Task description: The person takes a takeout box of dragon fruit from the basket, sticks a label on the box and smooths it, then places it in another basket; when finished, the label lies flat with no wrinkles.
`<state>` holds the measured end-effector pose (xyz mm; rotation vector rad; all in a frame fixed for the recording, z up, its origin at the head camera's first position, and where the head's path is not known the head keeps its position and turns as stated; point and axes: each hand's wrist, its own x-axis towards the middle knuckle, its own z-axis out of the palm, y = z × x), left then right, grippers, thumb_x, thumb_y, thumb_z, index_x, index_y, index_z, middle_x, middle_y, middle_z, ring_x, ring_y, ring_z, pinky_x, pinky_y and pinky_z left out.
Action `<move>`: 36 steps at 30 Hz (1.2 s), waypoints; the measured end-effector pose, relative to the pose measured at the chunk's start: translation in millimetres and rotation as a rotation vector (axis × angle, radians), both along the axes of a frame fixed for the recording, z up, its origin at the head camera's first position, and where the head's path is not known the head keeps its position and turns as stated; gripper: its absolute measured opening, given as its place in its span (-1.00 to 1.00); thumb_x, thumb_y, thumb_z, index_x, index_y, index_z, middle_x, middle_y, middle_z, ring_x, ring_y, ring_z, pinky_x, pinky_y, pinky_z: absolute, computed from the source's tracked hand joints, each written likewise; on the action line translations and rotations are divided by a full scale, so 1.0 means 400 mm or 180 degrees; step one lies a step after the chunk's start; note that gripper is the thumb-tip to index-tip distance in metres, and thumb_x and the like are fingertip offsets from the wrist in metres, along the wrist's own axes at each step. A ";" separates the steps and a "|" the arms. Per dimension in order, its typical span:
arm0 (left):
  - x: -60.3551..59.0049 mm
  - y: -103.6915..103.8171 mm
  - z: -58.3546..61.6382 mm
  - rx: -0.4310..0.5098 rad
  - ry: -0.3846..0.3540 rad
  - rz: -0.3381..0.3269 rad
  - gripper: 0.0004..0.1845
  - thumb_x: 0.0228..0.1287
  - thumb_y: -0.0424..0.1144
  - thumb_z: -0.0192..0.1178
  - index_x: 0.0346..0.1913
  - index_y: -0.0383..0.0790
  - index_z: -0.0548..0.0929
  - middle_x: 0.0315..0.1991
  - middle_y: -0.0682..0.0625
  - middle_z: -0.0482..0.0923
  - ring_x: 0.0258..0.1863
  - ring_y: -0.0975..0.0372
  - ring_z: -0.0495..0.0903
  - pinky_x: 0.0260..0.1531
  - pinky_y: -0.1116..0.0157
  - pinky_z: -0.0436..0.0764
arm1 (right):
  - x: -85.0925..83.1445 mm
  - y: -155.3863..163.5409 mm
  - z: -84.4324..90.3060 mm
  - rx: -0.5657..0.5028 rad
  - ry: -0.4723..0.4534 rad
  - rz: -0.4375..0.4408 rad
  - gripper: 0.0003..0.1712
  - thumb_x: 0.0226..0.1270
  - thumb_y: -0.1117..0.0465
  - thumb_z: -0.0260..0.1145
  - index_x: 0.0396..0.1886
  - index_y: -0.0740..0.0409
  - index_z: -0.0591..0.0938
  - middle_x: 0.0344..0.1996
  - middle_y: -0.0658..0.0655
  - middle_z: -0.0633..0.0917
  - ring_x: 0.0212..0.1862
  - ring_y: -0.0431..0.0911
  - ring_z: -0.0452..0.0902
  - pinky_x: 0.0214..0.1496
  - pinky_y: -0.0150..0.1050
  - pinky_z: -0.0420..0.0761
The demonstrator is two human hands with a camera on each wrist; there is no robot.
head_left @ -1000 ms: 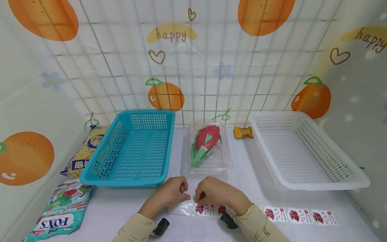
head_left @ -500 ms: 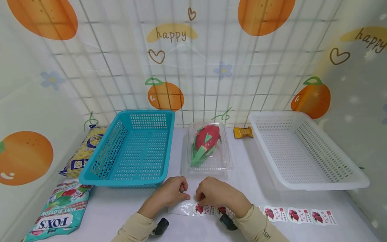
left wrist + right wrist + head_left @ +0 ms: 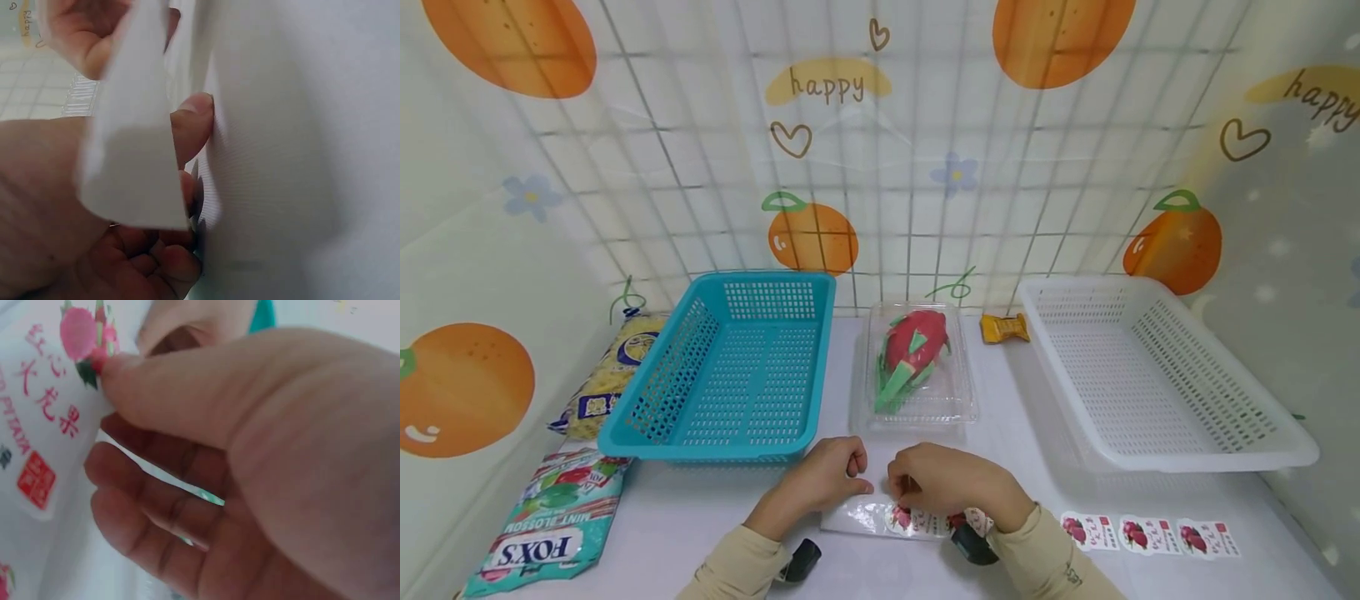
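My left hand [image 3: 829, 477] holds the bare left end of a glossy sticker strip [image 3: 850, 518], thumb at its far edge and fingers curled. The right hand [image 3: 951, 479] pinches the strip's edge near a sticker [image 3: 917, 522] printed with a red dragon fruit. In the right wrist view its thumb lies at the corner of the sticker [image 3: 53, 403], with the other fingers bent below. The strip [image 3: 134, 144] stands raised close to the camera in the left wrist view, hiding part of both hands. Beyond the hands, a clear clamshell box [image 3: 962, 408] contains a dragon fruit [image 3: 917, 342].
More dragon fruit stickers [image 3: 1150, 535] lie in a row to the right. A teal basket [image 3: 816, 400] stands at left, a white basket [image 3: 1210, 460] at right. A Fox's candy bag [image 3: 553, 517], a yellow snack bag [image 3: 598, 392] and an orange-wrapped sweet [image 3: 1003, 328] are around them.
The right hand and sleeve have shifted slightly to the right, and the sticker strip has moved a little with them. My left hand stays in place.
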<state>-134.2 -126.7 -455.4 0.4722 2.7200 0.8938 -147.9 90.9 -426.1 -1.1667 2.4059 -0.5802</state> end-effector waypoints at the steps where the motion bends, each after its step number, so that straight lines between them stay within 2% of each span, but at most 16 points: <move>1: -0.001 0.000 0.000 0.0007 0.0004 -0.0006 -0.70 0.10 -0.28 0.53 -0.36 -0.16 0.53 -0.46 0.04 0.46 -0.44 0.29 0.38 -0.43 0.39 0.38 | -0.001 0.004 0.005 -0.0008 -0.0026 -0.0015 -0.76 0.36 0.31 0.39 -0.48 -0.05 0.59 -0.54 -0.19 0.50 -0.44 -0.39 0.35 -0.31 -0.48 0.44; 3: -0.002 -0.001 0.000 0.0042 0.0000 -0.0018 -0.71 0.12 -0.27 0.52 -0.36 -0.16 0.53 -0.48 0.05 0.46 -0.45 0.29 0.38 -0.45 0.38 0.38 | -0.004 0.011 0.013 -0.0036 -0.0052 -0.0042 -0.75 0.34 0.33 0.39 -0.48 -0.06 0.58 -0.53 -0.20 0.51 -0.43 -0.38 0.37 -0.30 -0.48 0.46; 7: -0.001 -0.007 0.000 0.0089 -0.0071 -0.0022 -0.73 0.30 -0.10 0.40 -0.39 -0.11 0.54 -0.53 0.10 0.45 -0.49 0.30 0.40 -0.51 0.38 0.38 | -0.003 0.013 0.018 -0.0071 -0.0027 -0.0029 -0.76 0.33 0.34 0.39 -0.48 -0.04 0.59 -0.51 -0.20 0.51 -0.41 -0.38 0.39 -0.28 -0.47 0.48; 10: 0.002 -0.011 0.001 0.0124 -0.0147 -0.0080 -0.69 0.30 0.02 0.38 -0.38 -0.10 0.55 -0.53 0.11 0.46 -0.49 0.30 0.41 -0.51 0.37 0.39 | -0.002 0.008 0.012 -0.0035 0.0017 -0.0033 -0.78 0.32 0.33 0.41 -0.47 -0.02 0.61 -0.50 -0.18 0.51 -0.41 -0.37 0.37 -0.29 -0.47 0.47; 17: 0.004 -0.010 -0.002 -0.0002 -0.0002 -0.0258 -0.61 0.00 -0.12 0.60 -0.35 -0.13 0.53 -0.44 0.07 0.47 -0.41 0.31 0.38 -0.39 0.38 0.39 | -0.006 0.004 0.001 0.0067 0.0115 -0.0106 -0.79 0.31 0.31 0.43 -0.46 -0.03 0.62 -0.52 -0.18 0.49 -0.44 -0.36 0.35 -0.32 -0.46 0.44; 22: 0.003 -0.004 -0.003 -0.0032 0.0059 -0.0270 -0.60 -0.04 -0.16 0.62 -0.37 -0.13 0.52 -0.45 0.07 0.45 -0.42 0.32 0.36 -0.39 0.38 0.37 | -0.004 0.012 0.011 0.0011 0.0059 -0.0085 -0.78 0.31 0.33 0.42 -0.47 -0.03 0.61 -0.53 -0.18 0.49 -0.43 -0.36 0.36 -0.30 -0.46 0.45; 29: 0.003 -0.001 -0.001 -0.0061 0.0102 -0.0294 -0.59 -0.05 -0.16 0.62 -0.38 -0.14 0.51 -0.46 0.07 0.44 -0.44 0.32 0.35 -0.41 0.38 0.37 | -0.006 0.045 0.047 -0.0296 -0.0302 -0.0169 -0.77 0.42 0.25 0.36 -0.42 -0.09 0.54 -0.50 -0.20 0.50 -0.41 -0.37 0.41 -0.31 -0.45 0.49; 33: 0.002 0.000 0.000 -0.0100 0.0056 -0.0262 -0.60 -0.04 -0.15 0.62 -0.38 -0.12 0.51 -0.46 0.08 0.44 -0.43 0.33 0.35 -0.41 0.39 0.37 | -0.021 0.070 0.056 -0.0485 -0.0258 -0.0111 -0.80 0.47 0.19 0.32 -0.37 -0.10 0.52 -0.48 -0.22 0.50 -0.43 -0.38 0.41 -0.32 -0.47 0.46; 36: 0.001 0.001 0.002 -0.0120 0.0019 -0.0235 -0.60 -0.04 -0.15 0.62 -0.38 -0.12 0.52 -0.45 0.07 0.45 -0.43 0.31 0.36 -0.41 0.38 0.37 | -0.030 0.089 0.069 -0.0667 -0.0250 -0.0189 -0.85 0.48 0.17 0.31 -0.32 -0.09 0.53 -0.42 -0.20 0.56 -0.34 -0.36 0.47 -0.23 -0.44 0.51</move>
